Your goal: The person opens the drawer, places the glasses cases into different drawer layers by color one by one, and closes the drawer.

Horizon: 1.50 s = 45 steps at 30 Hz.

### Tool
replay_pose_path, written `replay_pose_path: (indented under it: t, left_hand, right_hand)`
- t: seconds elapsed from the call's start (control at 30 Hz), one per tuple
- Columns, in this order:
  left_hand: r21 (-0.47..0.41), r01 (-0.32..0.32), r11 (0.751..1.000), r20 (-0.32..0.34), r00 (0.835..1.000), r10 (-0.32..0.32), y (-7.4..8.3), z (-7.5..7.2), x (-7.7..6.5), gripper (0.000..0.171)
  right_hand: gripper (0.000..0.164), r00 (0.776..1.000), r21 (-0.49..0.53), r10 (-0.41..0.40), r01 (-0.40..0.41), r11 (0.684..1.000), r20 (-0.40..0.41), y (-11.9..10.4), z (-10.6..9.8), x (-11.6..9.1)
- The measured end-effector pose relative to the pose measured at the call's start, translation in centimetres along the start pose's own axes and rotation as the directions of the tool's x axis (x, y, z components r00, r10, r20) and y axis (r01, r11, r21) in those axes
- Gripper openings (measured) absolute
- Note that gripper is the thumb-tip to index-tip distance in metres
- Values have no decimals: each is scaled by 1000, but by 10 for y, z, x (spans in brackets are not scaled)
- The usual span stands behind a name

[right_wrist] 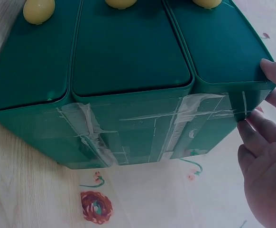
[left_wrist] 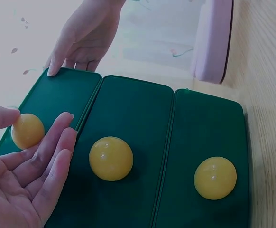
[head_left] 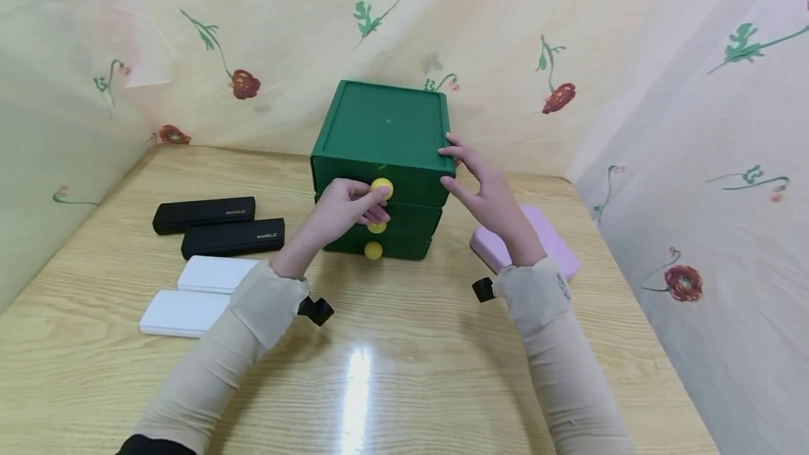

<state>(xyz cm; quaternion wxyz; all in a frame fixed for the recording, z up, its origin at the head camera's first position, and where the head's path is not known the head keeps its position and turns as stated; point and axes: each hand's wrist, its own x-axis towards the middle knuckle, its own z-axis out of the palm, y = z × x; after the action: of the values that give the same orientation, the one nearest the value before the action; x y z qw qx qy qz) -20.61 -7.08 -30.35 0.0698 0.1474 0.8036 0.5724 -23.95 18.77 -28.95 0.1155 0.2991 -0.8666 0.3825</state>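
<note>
A green three-drawer box (head_left: 385, 125) stands toward the back of the table, a round yellow knob on each drawer. My left hand (head_left: 346, 210) is at the top yellow knob (head_left: 382, 189), pinching it between thumb and fingers; the middle knob (left_wrist: 111, 158) and bottom knob (left_wrist: 215, 178) are untouched in the left wrist view. On the box's upper right corner rests my right hand (head_left: 487, 195), its thumb against the front and its other fingers along the top and side. Clear tape (right_wrist: 176, 126) runs across the box's side in the right wrist view. All three drawers sit closed.
Two black cases (head_left: 205, 215) lie left of the box, with two white cases (head_left: 183, 312) in front of them, partly behind my left sleeve. A pink-purple case (head_left: 548, 241) lies at right, partly behind my right wrist. Flowered cloth (head_left: 284, 41) hangs behind the table.
</note>
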Motion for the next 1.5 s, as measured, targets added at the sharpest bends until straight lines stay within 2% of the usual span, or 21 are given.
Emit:
replay_pose_path:
  t: [0.4,0.83,1.23,1.5]
  left_hand:
    - [-16,-11,1000,24,1000,12,3,10,0,39]
    - [-33,-6,999,2,1000,6,4,18,1,40]
    - [-87,31,996,-45,998,-35,9,24,2,42]
    - [-124,30,992,-70,997,-38,5,28,2,43]
  right_hand:
    - [42,1000,3,18,-18,1000,-19,0,-9,-13]
    - [45,1000,78,29,-29,997,0,6,-15,-15]
    - [48,999,81,-12,16,997,-43,10,-13,-14]
    - [48,998,159,8,1,987,-55,12,-13,-16]
